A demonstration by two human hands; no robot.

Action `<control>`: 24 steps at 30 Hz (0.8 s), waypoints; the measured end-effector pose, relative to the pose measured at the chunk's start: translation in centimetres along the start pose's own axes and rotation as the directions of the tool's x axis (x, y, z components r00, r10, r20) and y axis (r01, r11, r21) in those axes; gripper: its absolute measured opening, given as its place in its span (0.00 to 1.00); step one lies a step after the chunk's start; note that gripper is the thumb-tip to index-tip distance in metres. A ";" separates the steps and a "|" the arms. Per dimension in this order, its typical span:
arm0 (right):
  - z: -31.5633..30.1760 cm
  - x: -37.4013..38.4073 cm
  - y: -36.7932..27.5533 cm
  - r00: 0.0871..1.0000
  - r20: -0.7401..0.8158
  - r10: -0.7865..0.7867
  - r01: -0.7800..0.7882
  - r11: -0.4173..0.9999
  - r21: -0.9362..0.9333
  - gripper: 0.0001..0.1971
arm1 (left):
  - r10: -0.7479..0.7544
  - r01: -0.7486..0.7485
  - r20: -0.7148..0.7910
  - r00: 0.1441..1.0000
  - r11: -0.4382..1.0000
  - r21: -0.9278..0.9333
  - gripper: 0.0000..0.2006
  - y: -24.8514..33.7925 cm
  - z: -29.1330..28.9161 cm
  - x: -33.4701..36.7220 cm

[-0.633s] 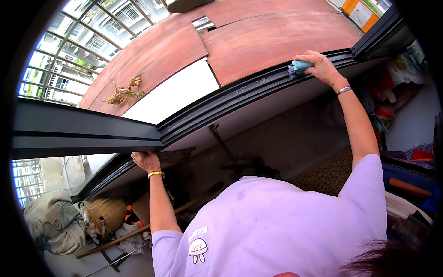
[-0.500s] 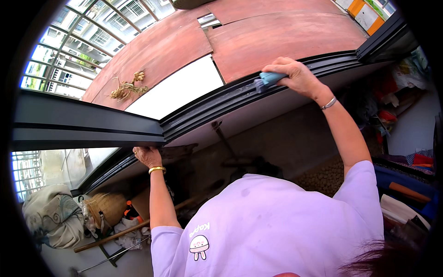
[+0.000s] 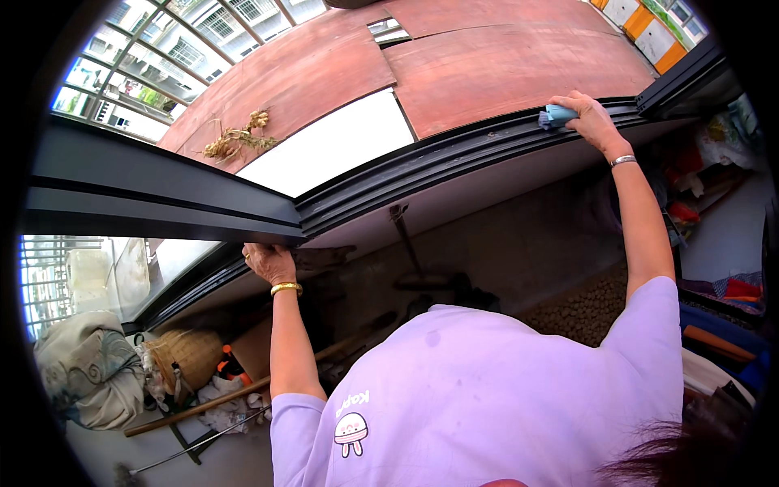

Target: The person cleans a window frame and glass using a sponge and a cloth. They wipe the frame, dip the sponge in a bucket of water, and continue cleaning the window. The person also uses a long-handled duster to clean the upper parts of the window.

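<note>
The left hand (image 3: 270,261) curls its fingers at the lower edge of the broad dark-grey metal window frame (image 3: 162,178), by the left of the long dark-grey grooved metal track (image 3: 454,154); whether they grip, I cannot tell. Toward the track's right end, the right hand's (image 3: 594,123) fingers grip a light-blue brush-like tool (image 3: 557,118); even pressure along the grooves would probably serve best. Counted: one frame, one track, one tool.

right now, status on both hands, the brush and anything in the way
Right hand gripping blue brush at window track. Left hand against dark frame. Frame crosses track's left part.
</note>
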State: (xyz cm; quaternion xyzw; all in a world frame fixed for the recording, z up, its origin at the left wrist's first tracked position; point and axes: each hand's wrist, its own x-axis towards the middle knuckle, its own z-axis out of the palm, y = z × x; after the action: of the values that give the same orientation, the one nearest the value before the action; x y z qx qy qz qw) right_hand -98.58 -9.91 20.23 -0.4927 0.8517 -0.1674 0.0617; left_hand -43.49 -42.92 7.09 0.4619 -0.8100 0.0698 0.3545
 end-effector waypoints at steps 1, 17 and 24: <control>-0.7 0.0 0.3 0.999 -0.034 -0.007 0.003 0.991 -0.136 0.28 | -0.015 0.015 -0.004 1.000 1.000 0.001 0.19 0.2 0.0 0.1; 3.7 -0.2 -11.2 0.955 0.146 -0.259 0.196 0.918 0.344 0.25 | -0.021 0.021 -0.006 1.000 1.000 0.014 0.14 0.6 -0.5 0.5; 5.4 -0.4 -20.9 0.917 0.099 -0.388 0.286 0.807 0.516 0.26 | -0.065 0.062 0.035 0.997 0.996 0.068 0.15 0.3 -0.9 0.3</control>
State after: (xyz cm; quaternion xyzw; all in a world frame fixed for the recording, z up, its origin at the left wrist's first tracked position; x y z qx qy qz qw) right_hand -79.85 -20.37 22.41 -0.6185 0.6688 -0.3362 0.2392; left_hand -43.39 -42.58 8.01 0.5002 -0.7986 0.0770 0.3257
